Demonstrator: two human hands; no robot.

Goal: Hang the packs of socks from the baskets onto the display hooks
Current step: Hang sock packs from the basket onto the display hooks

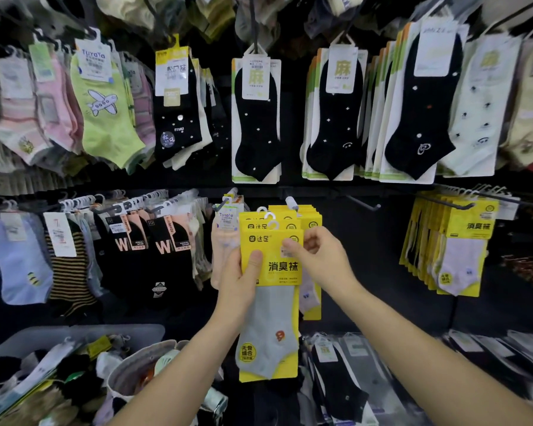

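Note:
A yellow pack of grey socks (270, 305) is held up in front of the display wall. My left hand (239, 278) grips its left edge, thumb pressed on the yellow card. My right hand (320, 256) pinches the card's upper right corner. White plastic hangers (270, 216) of this pack and of a few like packs behind it show at the top. A display hook (291, 202) with a white tip sticks out just above, carrying more yellow packs (311, 222). Baskets of loose sock packs sit at the lower left: a grey bin (74, 333) and a round fabric basket (142, 361).
Hooks full of sock packs cover the wall: black socks (256, 124) above, striped and black packs (154, 250) to the left, yellow packs (462, 247) to the right. A bare hook (363, 202) juts out right of centre. Flat packs (366, 373) lie on a low shelf.

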